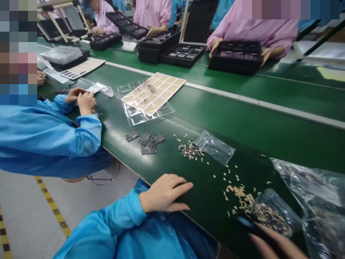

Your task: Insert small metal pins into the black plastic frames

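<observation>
My left hand (pixel 167 192) lies flat on the near edge of the green table (pixel 242 118), fingers stretched out to the right and holding nothing. My right hand (pixel 272 242) is at the bottom right, blurred by motion; a dark thin object with a blue tip (pixel 249 223) sits at its fingers, beside a small clear bag of tiny parts (pixel 272 216). Loose beige bits (pixel 238 192) are scattered just left of that bag. A heap of small metal parts (pixel 191 150) lies next to an empty clear bag (pixel 215 147). Several dark flat pieces (pixel 147 141) lie further left.
A sheet of beige squares (pixel 155 92) rests on clear trays mid-table. A person in blue (pixel 48 133) works at the left, hands together. Across the table, people in pink handle black trays (pixel 237 55). Large clear bags (pixel 318 194) fill the right edge.
</observation>
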The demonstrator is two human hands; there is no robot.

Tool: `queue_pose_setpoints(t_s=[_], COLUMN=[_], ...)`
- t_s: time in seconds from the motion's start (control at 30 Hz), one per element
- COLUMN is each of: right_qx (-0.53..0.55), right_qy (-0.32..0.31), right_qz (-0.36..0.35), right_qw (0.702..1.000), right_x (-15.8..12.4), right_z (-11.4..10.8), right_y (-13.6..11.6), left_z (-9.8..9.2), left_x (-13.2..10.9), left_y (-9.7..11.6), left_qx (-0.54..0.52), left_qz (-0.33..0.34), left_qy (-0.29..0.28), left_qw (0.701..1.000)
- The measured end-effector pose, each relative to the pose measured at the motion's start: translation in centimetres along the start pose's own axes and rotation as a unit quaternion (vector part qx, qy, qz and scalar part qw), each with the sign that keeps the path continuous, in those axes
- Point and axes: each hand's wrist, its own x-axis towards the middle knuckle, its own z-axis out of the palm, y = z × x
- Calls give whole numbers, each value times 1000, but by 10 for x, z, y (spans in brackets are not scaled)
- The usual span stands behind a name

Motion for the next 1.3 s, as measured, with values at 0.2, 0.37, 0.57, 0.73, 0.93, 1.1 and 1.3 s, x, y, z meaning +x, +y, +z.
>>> queue_pose_setpoints(t_s=[0.2,0.37,0.57,0.73,0.93,1.1,1.3], right_qx=[48,-88,-175,-221,-369,-397,-386], right_qy=[-84,8,36,57,-57,-89,-66], right_qz=[-36,-126,-146,-164,-203,-223,-243], right_qw=[995,988,973,960,905,886,888], right_x=[31,34,35,66,144,179,178], right_z=[48,66,30,-15,5,30,32], right_y=[-56,-67,-73,-60,-44,-37,-35], left_z=[-5,-6,-5,-5,-5,-4,-4], left_x=[11,14,17,20,17,16,16], left_y=[-9,-11,-13,-14,-14,-13,-11], left_qx=[24,13,16,35,20,18,2], left_qz=[71,39,18,16,7,7,-5], left_qy=[-83,-92,-54,-86,-66,-44,-61], left_qw=[994,995,998,996,998,999,998])
